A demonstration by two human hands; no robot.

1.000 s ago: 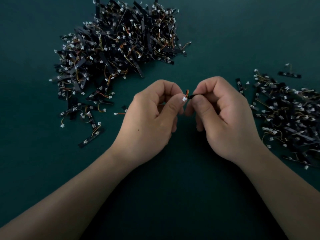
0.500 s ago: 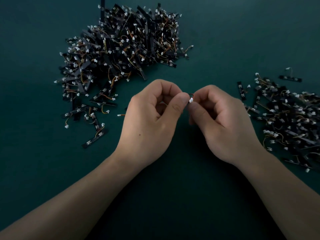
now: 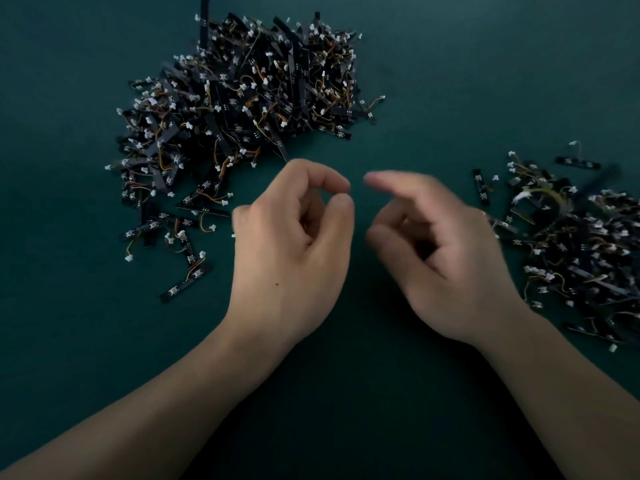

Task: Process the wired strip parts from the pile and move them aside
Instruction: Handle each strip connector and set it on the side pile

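The big pile of black wired strip parts (image 3: 242, 105), with white connectors and orange and yellow wires, lies at the back left of the dark green table (image 3: 346, 410). A second, flatter heap of the same parts (image 3: 585, 251) lies at the right. My left hand (image 3: 291, 251) hovers in the middle with its index finger and thumb curled into a ring, and nothing shows between them. My right hand (image 3: 446, 258) is beside it, blurred, its fingers loosely spread and empty. A blurred part with a yellow wire (image 3: 540, 195) is at the near edge of the right heap.
Loose strips (image 3: 187, 284) trail from the big pile towards my left hand. A single strip (image 3: 578, 162) lies apart behind the right heap. Bare green table lies between the two heaps and in front of my forearms.
Both hands pinched one wired strip between them before. Now they have parted, neither holds it, and my right hand has swung out and opened towards the right heap.
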